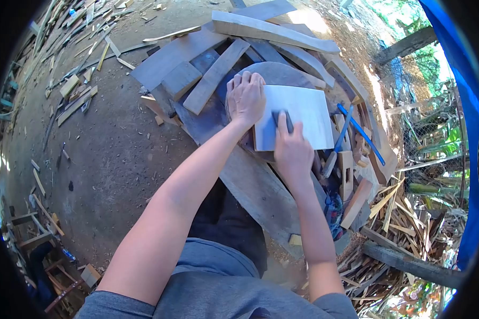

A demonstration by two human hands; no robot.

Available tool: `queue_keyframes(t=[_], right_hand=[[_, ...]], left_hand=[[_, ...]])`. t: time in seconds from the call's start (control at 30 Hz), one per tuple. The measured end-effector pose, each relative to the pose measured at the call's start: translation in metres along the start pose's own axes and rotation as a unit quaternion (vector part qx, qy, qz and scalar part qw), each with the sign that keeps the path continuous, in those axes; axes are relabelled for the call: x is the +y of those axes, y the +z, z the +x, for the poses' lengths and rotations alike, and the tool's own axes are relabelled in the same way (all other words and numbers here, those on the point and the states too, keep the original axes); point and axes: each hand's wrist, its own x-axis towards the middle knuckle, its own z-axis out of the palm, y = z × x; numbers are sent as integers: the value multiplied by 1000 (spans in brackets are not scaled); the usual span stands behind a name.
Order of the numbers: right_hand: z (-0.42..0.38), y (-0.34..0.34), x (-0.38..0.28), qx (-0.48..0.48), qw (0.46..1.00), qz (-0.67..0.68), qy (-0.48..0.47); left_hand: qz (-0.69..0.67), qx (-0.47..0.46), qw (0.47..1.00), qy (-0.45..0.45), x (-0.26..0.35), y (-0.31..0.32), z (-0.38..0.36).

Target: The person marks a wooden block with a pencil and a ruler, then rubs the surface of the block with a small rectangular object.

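A pale square wooden board lies on the work surface in front of me. My left hand is closed at its upper left edge, fingers bent over the corner. In my right hand is a small dark flat tool, pressed over the board's lower left part; I cannot tell its exact kind. To the right of the board lie a blue rod and a chisel-like tool with a wooden handle.
Planks and wood blocks ring the work surface. A slotted wood piece sits at the right. Offcuts scatter over the dirt floor to the left, and a heap of wood scraps fills the lower right. A blue tarp hangs at the right.
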Motion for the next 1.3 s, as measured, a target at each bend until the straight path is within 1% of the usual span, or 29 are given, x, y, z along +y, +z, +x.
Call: queue_keyframes(t=[0.07,0.13,0.23,0.3,0.33,0.4,0.43,0.5,0.53,0.57,0.6,0.63,0.7,0.77,0.8,0.83,0.87,0.93,1.0,1.07,1.1,1.13,1.2,1.23,1.3], right_hand=[[36,9,0,-2,1000,6,16],[56,16,-5,31,999,11,34],[18,8,-9,31,999,-4,15],[-32,-2,-13,50,998,-16,-24],[-47,-8,-15,46,998,-15,-26],[-68,-18,-18,-10,1000,-2,-28],[-65,-17,-19,-12,1000,-3,-23],[-37,-12,-21,34,998,-2,-44],[-22,-3,-23,46,998,-2,-35],[-13,1,-24,53,998,-3,-34],[-7,4,-27,48,998,-1,-27],[-4,4,-29,41,999,1,-19],[-26,-3,-28,47,998,-6,-28],[-56,-11,-28,42,998,-13,-44],[-69,-18,-28,12,999,-3,-41],[-76,-21,-27,-16,999,6,-39],[-74,-19,-25,-20,999,7,-40],[-51,-10,-19,49,997,-13,-54],[-7,5,-15,42,998,-56,0],[42,20,-6,63,997,-4,37],[54,20,-5,66,997,-3,40],[64,19,-4,49,998,1,44],[59,15,-2,28,998,1,50],[41,11,-1,30,999,-11,39],[-4,2,-3,29,999,-23,18]], left_hand=[[-1,4,1000,-11,-2,1,0],[-5,14,1000,-8,-3,1,0],[-13,22,1000,-7,-2,3,0],[-9,19,1000,-17,-3,3,1],[1,13,1000,-15,-2,1,2],[10,0,1000,-14,-2,0,-1],[13,-1,1000,-20,-2,0,-1],[13,4,1000,-20,0,0,1],[-5,12,999,-29,-2,0,0],[-20,21,999,-39,-4,1,2],[-30,0,998,-51,-3,-3,2],[-28,1,999,-45,-3,-5,2],[-23,-22,997,-74,-2,-5,4],[-8,-12,998,-62,0,-4,5],[8,-1,999,-50,-1,-2,2],[8,-3,998,-55,-2,0,0],[4,7,999,-50,-2,1,0],[-1,20,999,-39,-3,0,2],[-36,17,998,-57,-3,-2,2],[-39,10,998,-55,-5,-4,1],[-45,2,997,-55,-5,-4,1],[-46,2,998,-53,-2,-7,2],[33,-33,998,-32,5,-12,0],[29,-32,998,-34,8,-14,1],[44,-60,997,-29,9,-16,1]])
